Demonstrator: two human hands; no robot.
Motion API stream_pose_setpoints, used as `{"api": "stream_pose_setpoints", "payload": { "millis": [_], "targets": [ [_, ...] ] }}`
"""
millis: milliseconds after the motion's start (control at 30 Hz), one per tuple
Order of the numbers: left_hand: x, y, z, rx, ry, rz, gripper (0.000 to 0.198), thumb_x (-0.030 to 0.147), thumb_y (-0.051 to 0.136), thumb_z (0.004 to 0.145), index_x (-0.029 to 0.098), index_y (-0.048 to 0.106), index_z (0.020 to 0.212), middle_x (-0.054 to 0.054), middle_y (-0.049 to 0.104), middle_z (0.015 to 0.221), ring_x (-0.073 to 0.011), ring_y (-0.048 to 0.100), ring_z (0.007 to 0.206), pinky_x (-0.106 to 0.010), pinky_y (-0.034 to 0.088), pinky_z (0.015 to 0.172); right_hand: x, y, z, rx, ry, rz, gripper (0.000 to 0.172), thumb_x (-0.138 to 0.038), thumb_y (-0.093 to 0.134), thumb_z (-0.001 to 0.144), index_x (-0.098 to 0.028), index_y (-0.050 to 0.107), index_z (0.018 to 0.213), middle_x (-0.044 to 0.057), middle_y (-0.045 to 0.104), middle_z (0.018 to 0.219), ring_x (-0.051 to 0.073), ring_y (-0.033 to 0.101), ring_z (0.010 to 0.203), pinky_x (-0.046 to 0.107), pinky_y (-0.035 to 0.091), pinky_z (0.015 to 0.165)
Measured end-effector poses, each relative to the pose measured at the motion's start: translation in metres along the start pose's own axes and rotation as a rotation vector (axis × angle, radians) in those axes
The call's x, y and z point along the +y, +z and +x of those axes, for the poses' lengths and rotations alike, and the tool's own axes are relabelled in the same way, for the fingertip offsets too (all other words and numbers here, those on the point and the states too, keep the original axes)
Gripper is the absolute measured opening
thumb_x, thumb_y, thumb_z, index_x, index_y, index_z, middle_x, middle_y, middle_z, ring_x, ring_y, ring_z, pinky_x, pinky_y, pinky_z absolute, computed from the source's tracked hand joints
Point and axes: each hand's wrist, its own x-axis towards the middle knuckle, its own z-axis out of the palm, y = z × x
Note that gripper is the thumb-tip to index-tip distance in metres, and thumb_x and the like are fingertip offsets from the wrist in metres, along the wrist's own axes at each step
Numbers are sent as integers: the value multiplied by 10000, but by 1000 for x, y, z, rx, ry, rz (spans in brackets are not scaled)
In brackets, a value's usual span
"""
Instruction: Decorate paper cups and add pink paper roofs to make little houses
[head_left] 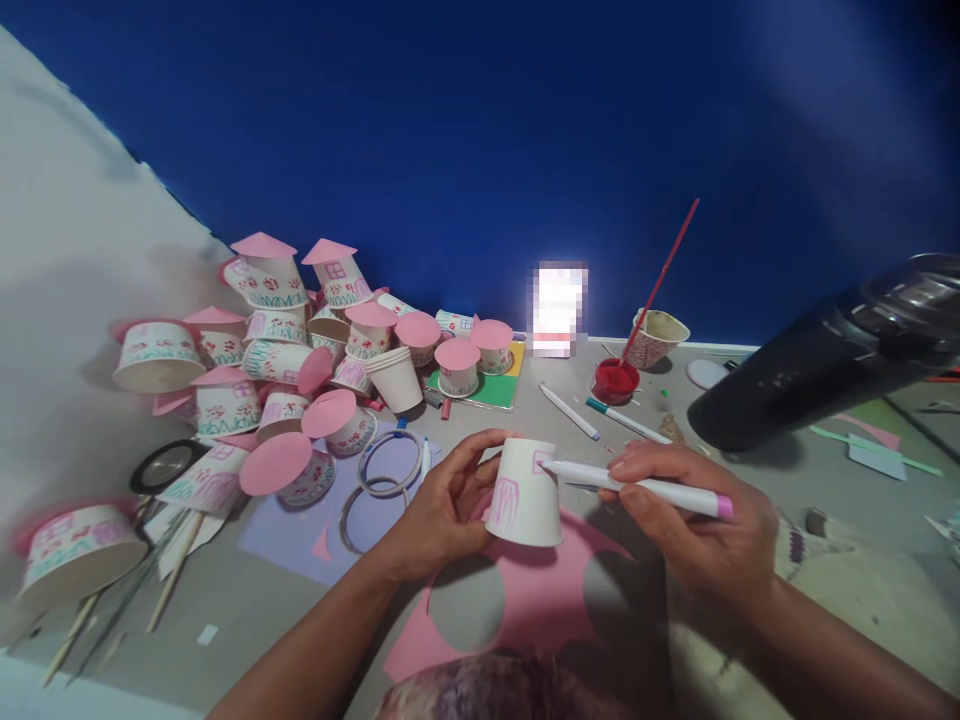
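Observation:
A white paper cup (529,505) stands upside down in the grip of my left hand (454,500), whose fingers wrap round its left side and back. Purple scribbled marks and a small pink-purple square outline are on the cup's side. Between the thumb and fingers of my right hand (694,510) is a white marker (652,488) with a pink end. The marker's tip rests at the small square on the cup. Below the cup lies a pink sheet (536,590) with round cut-outs.
Decorated cups with pink paper tops (264,275) crowd the left side. Plain stacked cups (395,380), tape rings (390,460) and a purple sheet (281,535) lie nearer. Behind are loose markers (570,412) and a red paint pot (615,382). A dark bottle (817,365) leans in at right.

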Motion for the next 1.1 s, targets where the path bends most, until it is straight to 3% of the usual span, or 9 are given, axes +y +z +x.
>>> {"api": "stream_pose_setpoints", "payload": {
  "millis": [300, 733, 933, 1100],
  "targets": [
    [1, 0, 0, 6, 26, 35, 718, 81, 885, 740, 282, 616, 1374, -161, 648, 1462, -289, 681, 1286, -284, 562, 951, -3, -2, 3, 44, -4, -40, 87, -175, 706, 928, -260, 724, 934, -29, 774, 816, 131, 758, 732, 190, 577, 695],
    [5, 1, 0, 53, 54, 54, 789, 48, 935, 638, 293, 655, 1333, -132, 614, 1503, -270, 675, 1283, -256, 559, 950, -2, -5, 2, 54, 44, 11, 134, -144, 692, 927, -270, 730, 953, -40, 773, 849, 116, 743, 727, 175, 574, 682],
    [1, 0, -1, 1, 25, 26, 709, 95, 893, 744, 308, 630, 1366, -138, 641, 1476, -274, 666, 1309, -285, 553, 991, -2, -3, 3, 54, 21, 29, 110, -159, 707, 934, -263, 730, 959, -34, 766, 845, 122, 739, 732, 184, 576, 674],
    [0, 0, -2, 14, 25, 37, 718, 102, 906, 729, 318, 633, 1357, -129, 610, 1518, -313, 611, 1388, -314, 556, 1018, -1, -3, 2, 48, 2, -4, 107, -155, 712, 924, -256, 730, 956, -32, 775, 851, 121, 749, 748, 179, 581, 707]
  ]
}}
